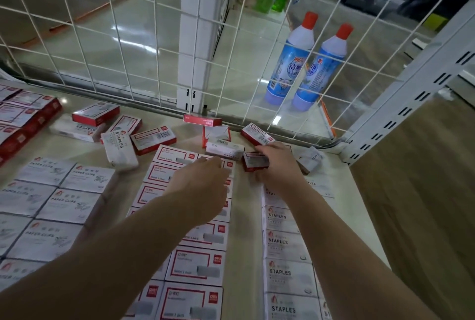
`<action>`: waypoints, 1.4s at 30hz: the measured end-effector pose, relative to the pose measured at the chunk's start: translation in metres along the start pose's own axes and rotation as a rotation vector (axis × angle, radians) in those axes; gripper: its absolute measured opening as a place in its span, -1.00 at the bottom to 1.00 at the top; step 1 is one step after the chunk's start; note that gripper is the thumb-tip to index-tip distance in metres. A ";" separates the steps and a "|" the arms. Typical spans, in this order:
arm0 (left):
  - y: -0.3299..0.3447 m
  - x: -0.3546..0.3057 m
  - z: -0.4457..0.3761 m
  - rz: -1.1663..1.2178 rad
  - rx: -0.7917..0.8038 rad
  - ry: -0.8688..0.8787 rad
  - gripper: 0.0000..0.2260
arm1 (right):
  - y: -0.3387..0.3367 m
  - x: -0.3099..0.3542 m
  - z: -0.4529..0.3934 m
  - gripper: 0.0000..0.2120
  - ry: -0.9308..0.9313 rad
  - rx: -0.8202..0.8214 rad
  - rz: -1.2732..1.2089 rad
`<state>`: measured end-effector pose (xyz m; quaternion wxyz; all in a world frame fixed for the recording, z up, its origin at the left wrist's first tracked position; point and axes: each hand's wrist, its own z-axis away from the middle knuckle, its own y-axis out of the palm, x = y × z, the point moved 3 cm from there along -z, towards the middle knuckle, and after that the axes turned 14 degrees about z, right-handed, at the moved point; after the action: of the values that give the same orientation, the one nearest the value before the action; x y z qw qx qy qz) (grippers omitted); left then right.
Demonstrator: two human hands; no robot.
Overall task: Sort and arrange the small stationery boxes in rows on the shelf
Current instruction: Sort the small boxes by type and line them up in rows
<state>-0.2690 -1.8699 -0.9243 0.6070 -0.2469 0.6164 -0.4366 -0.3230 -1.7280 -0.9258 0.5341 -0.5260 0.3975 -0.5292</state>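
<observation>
Small stationery boxes cover the shelf (334,206). Red-and-white boxes form two rows (195,268) down the middle, white STAPLES boxes a row (285,245) on the right, white PAPER CLIPS boxes a block (51,199) on the left. My left hand (203,186) rests on the far end of the red-and-white rows, fingers down on a box there. My right hand (277,163) grips a loose red-and-white box (254,161) beside those rows. Unsorted boxes (123,137) lie scattered toward the back of the shelf, some tilted.
A white wire grid (123,37) closes the shelf's back. Behind it stand two blue bottles with red caps (305,62) and a white post (198,37). A white slotted upright (401,103) bounds the right corner. More red boxes (23,119) are stacked at far left.
</observation>
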 end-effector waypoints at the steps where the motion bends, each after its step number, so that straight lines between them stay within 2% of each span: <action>1: 0.000 0.001 0.001 0.008 0.001 0.004 -0.67 | 0.001 0.000 -0.002 -0.50 -0.003 -0.001 0.007; 9: 0.000 0.004 0.006 0.074 -0.009 0.014 -0.64 | 0.001 0.000 -0.010 -0.60 -0.015 -0.058 0.000; 14: 0.001 0.004 0.009 0.101 -0.023 0.006 -0.65 | -0.001 -0.001 -0.009 -0.68 -0.056 -0.195 -0.038; 19: 0.000 0.002 0.017 0.138 0.009 -0.007 -0.66 | -0.007 -0.002 0.002 -0.62 -0.083 -0.270 -0.046; 25: -0.006 0.001 0.035 0.220 -0.012 -0.027 -0.65 | -0.021 0.000 0.036 -0.67 -0.136 -0.272 -0.009; 31: -0.017 0.005 0.064 0.369 -0.071 -0.116 -0.65 | -0.021 0.003 0.079 -0.84 -0.174 -0.129 0.095; 36: -0.019 0.005 0.083 0.444 -0.069 -0.134 -0.72 | -0.019 0.014 0.112 -0.77 -0.211 -0.080 0.076; 42: -0.015 -0.004 0.089 0.526 -0.003 -0.145 -0.75 | -0.017 0.041 0.141 -0.70 -0.304 -0.148 0.053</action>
<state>-0.1857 -1.8951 -0.8994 0.7416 -0.1097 0.6152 -0.2439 -0.1823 -1.7464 -0.8853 0.5617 -0.6273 0.3638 -0.3984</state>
